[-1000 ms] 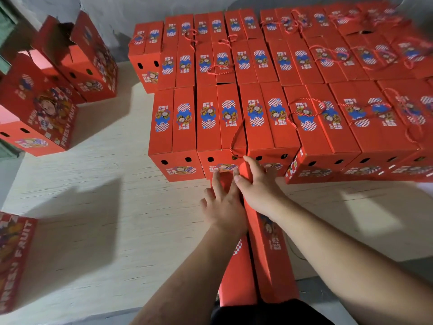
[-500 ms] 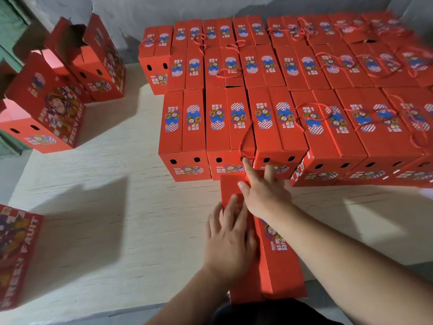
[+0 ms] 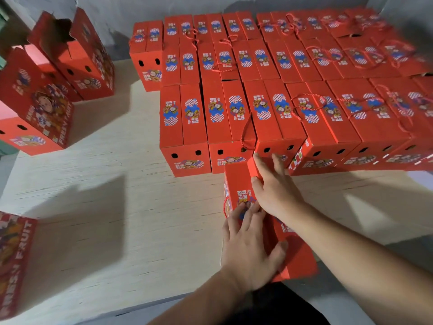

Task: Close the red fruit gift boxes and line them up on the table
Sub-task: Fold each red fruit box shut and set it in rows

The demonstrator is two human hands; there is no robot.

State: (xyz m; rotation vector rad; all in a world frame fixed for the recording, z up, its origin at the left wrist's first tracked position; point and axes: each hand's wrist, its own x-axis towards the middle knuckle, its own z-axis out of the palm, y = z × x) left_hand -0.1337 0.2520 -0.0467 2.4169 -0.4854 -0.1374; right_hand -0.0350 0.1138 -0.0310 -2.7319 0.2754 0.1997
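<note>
"FRESH FRUIT" on left open box, near-left box

A pale wooden table top with fine horizontal grain fills most of the view, its near edge running along the bottom. Behind it stands a grey, mottled wall. At the far left edge a strip of green surface shows; what it belongs to cannot be told. Light falls from the right and casts dark, hard-edged shadows leftward across the wood. Grey floor shows beyond the table's right side.
</note>
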